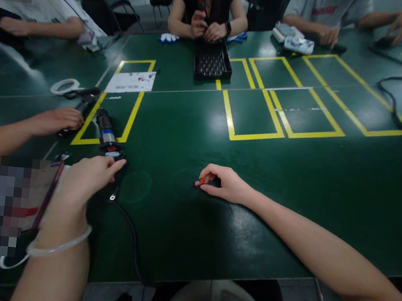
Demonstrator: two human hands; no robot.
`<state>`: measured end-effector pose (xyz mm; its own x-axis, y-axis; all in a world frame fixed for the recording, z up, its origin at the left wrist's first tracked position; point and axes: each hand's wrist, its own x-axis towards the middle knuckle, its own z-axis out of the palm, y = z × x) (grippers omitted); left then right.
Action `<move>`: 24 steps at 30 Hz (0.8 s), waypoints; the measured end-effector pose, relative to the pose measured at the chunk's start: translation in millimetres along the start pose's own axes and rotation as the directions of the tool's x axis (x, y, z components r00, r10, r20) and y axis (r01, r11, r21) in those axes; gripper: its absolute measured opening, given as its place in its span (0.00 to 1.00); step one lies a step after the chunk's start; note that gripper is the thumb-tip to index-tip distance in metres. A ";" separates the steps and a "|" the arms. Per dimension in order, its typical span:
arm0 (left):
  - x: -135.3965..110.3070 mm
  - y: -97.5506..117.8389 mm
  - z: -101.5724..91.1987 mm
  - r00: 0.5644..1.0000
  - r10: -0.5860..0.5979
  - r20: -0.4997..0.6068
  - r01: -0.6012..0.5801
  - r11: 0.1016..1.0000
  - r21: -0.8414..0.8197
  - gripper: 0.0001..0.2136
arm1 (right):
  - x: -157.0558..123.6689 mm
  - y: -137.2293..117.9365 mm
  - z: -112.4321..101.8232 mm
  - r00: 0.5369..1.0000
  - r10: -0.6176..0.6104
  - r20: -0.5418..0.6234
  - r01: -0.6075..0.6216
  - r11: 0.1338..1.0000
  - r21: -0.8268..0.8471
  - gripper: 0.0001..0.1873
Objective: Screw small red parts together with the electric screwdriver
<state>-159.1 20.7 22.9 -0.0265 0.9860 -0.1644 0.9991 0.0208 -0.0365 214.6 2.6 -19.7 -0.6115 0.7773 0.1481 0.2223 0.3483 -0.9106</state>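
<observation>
- The piece (198,183), small and red and orange, sits at the fingertips of the right grip (224,184), just above or on the surface (184,244); which of the two, I cannot tell.
- The right grip is nearly closed: thumb and forefinger pinch the piece at its right end, its left end sticking out, with a rounded gap behind the fingertips.
- The left grip (92,177) is curled at the near end of the tool (107,133), thumb pointing right; whether it has hold of the tool, I cannot tell.
- The tool is a dark cylinder with a blue band and red and pale parts near its near end; a black cord (133,234) runs towards the near edge.
- The surface is smooth, glossy green, marked with rectangles of yellow tape (256,137).
- A translucent bracelet (61,246) circles the left wrist.
- At left, a co-worker's hand (58,119) is at a second dark tool, near a white ring (65,87).
- The far black tray (212,78) is rectangular, with rows of small pale things inside.
- The white sheet (122,83), far left, bears print and a red mark, too small to read.
- Red lettering on a far-right shirt (305,8) is too blurred to read.
</observation>
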 end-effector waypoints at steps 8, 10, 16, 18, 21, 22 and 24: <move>-11.0 87.3 4.3 0.997 0.012 -0.073 0.000 0.985 0.171 0.25 | 1.6 3.6 -1.0 0.994 -0.008 -0.105 0.006 1.000 -0.021 0.07; -17.5 103.4 7.9 0.993 0.084 -0.085 -0.071 0.986 0.148 0.24 | 1.8 4.5 -1.7 0.991 -0.012 -0.131 0.008 0.999 -0.035 0.07; -45.1 146.8 19.3 0.920 0.358 -0.160 -0.342 0.932 0.120 0.20 | 2.1 9.4 -5.0 0.980 -0.032 -0.197 0.016 0.996 -0.084 0.06; -52.7 155.7 23.3 0.872 0.455 -0.178 -0.447 0.890 0.086 0.18 | 2.0 11.8 -6.0 0.977 -0.043 -0.210 0.023 0.995 -0.096 0.06; -60.2 163.4 27.6 0.791 0.577 -0.205 -0.580 0.813 0.052 0.17 | 1.9 14.3 -6.6 0.977 -0.058 -0.203 0.034 0.992 -0.119 0.07; -61.7 164.8 28.4 0.762 0.611 -0.213 -0.617 0.786 0.046 0.17 | 1.8 14.7 -6.6 0.978 -0.063 -0.199 0.037 0.990 -0.133 0.06; -63.6 166.2 29.1 0.706 0.674 -0.220 -0.685 0.728 0.031 0.16 | 1.8 15.1 -6.3 0.980 -0.073 -0.184 0.042 0.985 -0.168 0.06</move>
<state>7.7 -43.4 -1.4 0.6615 0.7461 0.0761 0.7443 -0.6656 0.0551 221.6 12.6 -30.7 -0.4757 0.8329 0.2827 0.3208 0.4636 -0.8260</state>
